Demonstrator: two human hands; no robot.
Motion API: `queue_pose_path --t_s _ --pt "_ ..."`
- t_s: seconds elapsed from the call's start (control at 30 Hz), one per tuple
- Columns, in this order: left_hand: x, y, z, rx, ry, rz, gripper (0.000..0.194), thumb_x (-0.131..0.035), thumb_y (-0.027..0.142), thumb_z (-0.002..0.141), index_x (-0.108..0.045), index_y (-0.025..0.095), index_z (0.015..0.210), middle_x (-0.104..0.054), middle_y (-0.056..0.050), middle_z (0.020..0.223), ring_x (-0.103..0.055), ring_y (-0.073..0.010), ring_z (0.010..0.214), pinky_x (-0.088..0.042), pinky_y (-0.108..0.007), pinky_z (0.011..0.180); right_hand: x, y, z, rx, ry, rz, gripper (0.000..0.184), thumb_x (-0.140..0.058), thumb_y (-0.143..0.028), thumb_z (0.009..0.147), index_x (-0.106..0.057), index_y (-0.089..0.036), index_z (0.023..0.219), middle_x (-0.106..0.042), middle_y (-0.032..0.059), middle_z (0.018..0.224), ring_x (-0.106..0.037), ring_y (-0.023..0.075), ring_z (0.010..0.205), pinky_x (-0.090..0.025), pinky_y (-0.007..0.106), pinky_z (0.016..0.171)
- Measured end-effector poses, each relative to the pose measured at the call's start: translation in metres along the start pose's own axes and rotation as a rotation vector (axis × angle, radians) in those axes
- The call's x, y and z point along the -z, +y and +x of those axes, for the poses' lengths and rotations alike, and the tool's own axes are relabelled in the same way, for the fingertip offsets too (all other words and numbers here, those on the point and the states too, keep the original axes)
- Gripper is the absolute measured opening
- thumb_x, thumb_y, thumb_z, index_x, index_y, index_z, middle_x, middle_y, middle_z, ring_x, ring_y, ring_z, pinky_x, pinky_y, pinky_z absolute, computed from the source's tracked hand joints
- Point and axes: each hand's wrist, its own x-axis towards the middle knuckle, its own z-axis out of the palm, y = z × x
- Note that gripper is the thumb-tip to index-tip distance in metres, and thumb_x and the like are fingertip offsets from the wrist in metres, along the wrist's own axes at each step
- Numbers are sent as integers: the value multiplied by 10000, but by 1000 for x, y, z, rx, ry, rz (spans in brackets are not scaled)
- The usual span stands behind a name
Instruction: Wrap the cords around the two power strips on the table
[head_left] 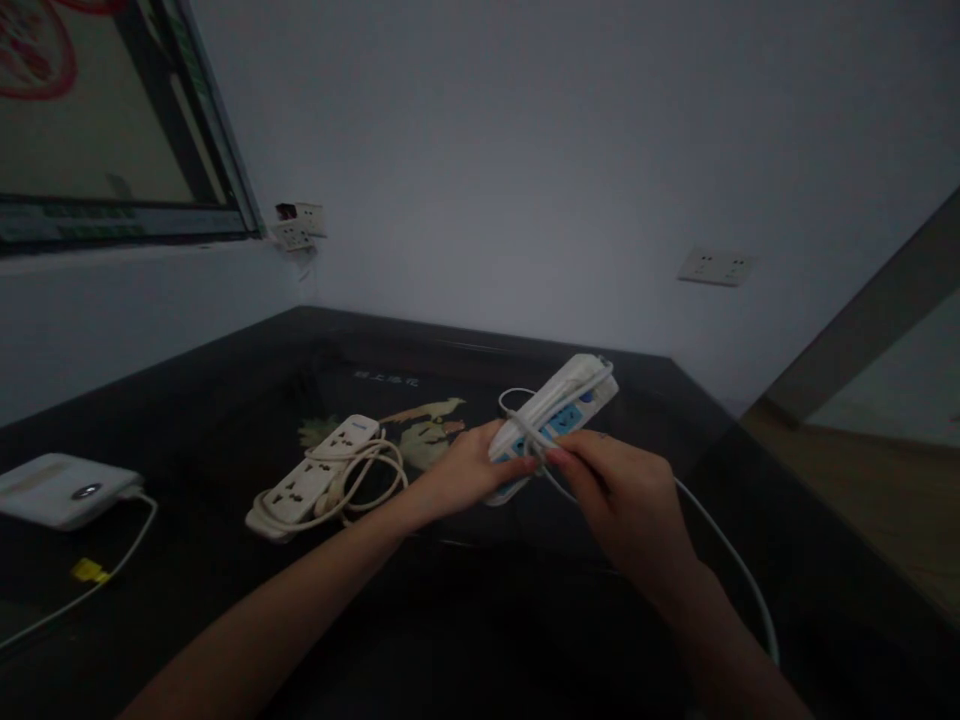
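Observation:
A white power strip with blue socket faces [559, 410] is held tilted above the dark tabletop. My left hand [480, 465] grips its near end, with the thumb across the top. Pinched between the thumb and fingers of my right hand [622, 490] is the strip's white cord [724, 540], beside the sockets. Part of this cord lies along and across the strip, and a loop stands out on its left. The rest trails down to the right. Left of my hands lies a second power strip [307, 480], cream-white, with its cord coiled around and beside it.
The dark glossy table [480, 600] has a painted plant pattern [427, 430]. A white box-shaped device [67, 490] with a cable and yellow tag [90, 571] sits at the left. Wall sockets [716, 267] are on the back wall; others [296, 228] hang near the window.

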Motion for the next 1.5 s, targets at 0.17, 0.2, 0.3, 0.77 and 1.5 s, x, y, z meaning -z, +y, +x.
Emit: queue_pose_path --t_s 0.17,0.2,0.3,0.77,1.5 --pt "-13 -7 -4 -6 -77 342 383 -572 461 795 -585 195 1070 -671 -76 975 -613 -247 880 -450 -358 779 3 -7 0 86 50 -155 359 -398 -280 948 -628 -158 701 -633 25 579 -594 130 522 -363 245 503" --pt "-15 -9 -4 -5 -92 388 381 -557 466 802 -580 197 1071 -670 -79 971 -616 -250 864 -451 -356 764 4 -9 0 108 66 -186 373 -390 -282 954 -621 -162 687 -626 22 564 -579 123 509 -348 245 496" --pt "-16 -12 -4 -61 -73 483 329 -500 436 839 -577 208 1064 -652 -85 1003 -611 -237 832 -450 -349 760 6 -17 0 179 98 -234 402 -380 -276 963 -606 -174 646 -602 10 530 -536 111 487 -322 250 493" --pt "18 11 1 10 0 -158 282 -633 329 756 -589 148 968 -648 -58 913 -585 -146 752 -479 -264 695 -6 -15 -1 269 121 -259 351 -419 -246 948 -664 -158 712 -657 38 596 -606 140 539 -386 261 487" --pt "20 29 -11 73 -5 -513 328 -728 340 684 -643 117 908 -665 -74 836 -602 -136 668 -503 -276 622 -14 4 -1 -54 36 225 160 -494 -195 890 -631 -166 813 -689 22 731 -628 121 628 -431 224 572"
